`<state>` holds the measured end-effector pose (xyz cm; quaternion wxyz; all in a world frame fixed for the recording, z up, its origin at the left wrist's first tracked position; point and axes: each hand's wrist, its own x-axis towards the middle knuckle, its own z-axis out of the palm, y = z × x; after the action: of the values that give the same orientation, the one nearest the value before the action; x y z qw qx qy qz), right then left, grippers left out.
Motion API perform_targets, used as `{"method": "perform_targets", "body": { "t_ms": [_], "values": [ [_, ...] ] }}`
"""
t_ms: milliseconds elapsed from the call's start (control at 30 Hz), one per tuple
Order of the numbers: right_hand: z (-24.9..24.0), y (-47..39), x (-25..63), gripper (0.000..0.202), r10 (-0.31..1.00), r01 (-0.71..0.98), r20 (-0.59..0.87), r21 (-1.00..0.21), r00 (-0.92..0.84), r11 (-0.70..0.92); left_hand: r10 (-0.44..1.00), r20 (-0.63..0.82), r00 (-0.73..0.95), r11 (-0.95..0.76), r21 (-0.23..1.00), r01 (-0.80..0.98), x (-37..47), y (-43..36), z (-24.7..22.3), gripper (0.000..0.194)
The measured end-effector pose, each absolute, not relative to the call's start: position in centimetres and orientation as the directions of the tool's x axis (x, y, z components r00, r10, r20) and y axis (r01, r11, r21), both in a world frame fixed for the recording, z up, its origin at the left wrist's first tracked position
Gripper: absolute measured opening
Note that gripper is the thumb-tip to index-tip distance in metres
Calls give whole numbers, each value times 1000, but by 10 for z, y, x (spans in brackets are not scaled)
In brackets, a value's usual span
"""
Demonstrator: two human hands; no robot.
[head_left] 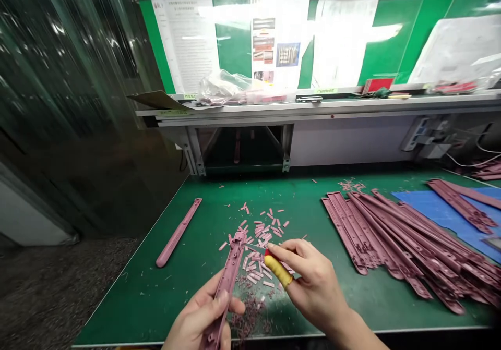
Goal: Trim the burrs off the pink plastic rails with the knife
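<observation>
My left hand is wrapped round a long pink plastic strip, which is tilted with its far end up and shows small posts and holes. In my right hand is a small knife; its thin blade reaches to the strip's far end, and a bit of red shows at the fingertips. A yellow cover wraps the right thumb. Most of the knife's handle is hidden by the fingers. Beneath both hands lie many small pink plastic pieces and a heap of fine shavings.
One more pink strip lies at the left of the green table. A large pile of strips covers the right side, partly over a blue sheet. Behind, a metal shelf holds plastic bags and crosses above the table.
</observation>
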<state>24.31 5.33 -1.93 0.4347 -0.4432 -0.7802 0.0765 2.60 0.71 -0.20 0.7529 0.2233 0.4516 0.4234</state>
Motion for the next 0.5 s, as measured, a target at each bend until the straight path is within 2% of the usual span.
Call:
{"method": "perform_targets", "body": {
  "t_ms": [167,333,500],
  "values": [
    [-20,48,243,24,755,677,604,-447,-254,585,848,-477,229,529,755,-387,26,7,-9,61],
    [-17,47,249,22,819,594,505,-581,-272,556,901,-392,186,432,853,-293,27,4,-21,61],
    [-13,55,257,16,802,397,476,-700,-361,594,927,-357,117,374,902,-214,29,-3,-21,68]
  ]
}}
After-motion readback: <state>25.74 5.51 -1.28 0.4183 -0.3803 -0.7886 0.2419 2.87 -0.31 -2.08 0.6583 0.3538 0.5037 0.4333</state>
